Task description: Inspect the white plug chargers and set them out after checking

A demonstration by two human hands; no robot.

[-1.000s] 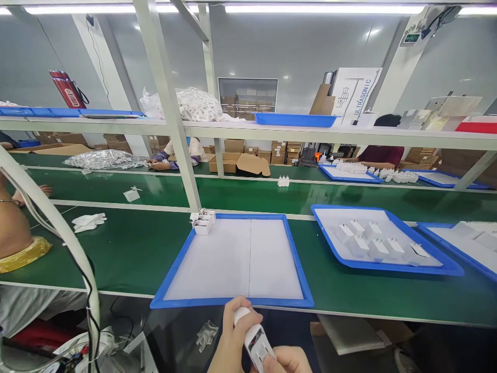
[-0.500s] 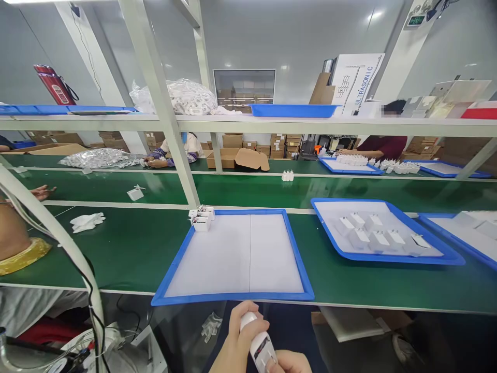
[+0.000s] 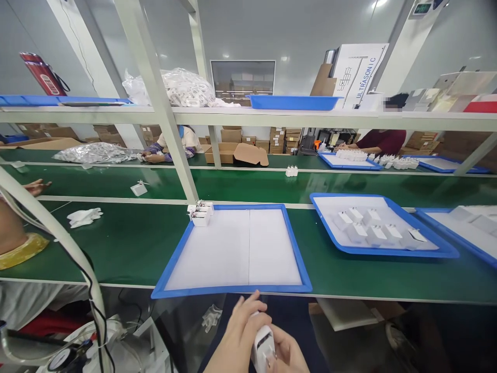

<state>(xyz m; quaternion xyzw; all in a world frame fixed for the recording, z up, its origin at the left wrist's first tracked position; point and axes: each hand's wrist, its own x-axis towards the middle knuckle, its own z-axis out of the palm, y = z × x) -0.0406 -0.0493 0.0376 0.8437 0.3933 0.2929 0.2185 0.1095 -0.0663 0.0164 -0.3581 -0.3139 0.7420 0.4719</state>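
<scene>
Low in the view, below the table's front edge, both my hands hold one white plug-in charger upright. My left hand wraps round its upper part, fingers closed on it. My right hand pinches its lower end from the right. Just beyond them lies a blue-rimmed tray with a white liner. A few white chargers stand in the tray's far left corner.
A second blue tray with several chargers lies to the right, a third at the far right edge. A white post and cable cross the left. A person's arm rests at the left. Other people work across the green benches.
The view has tilted down a little. My hands have turned the charger more upright and lifted it slightly; my left fingers now sit higher on it.
</scene>
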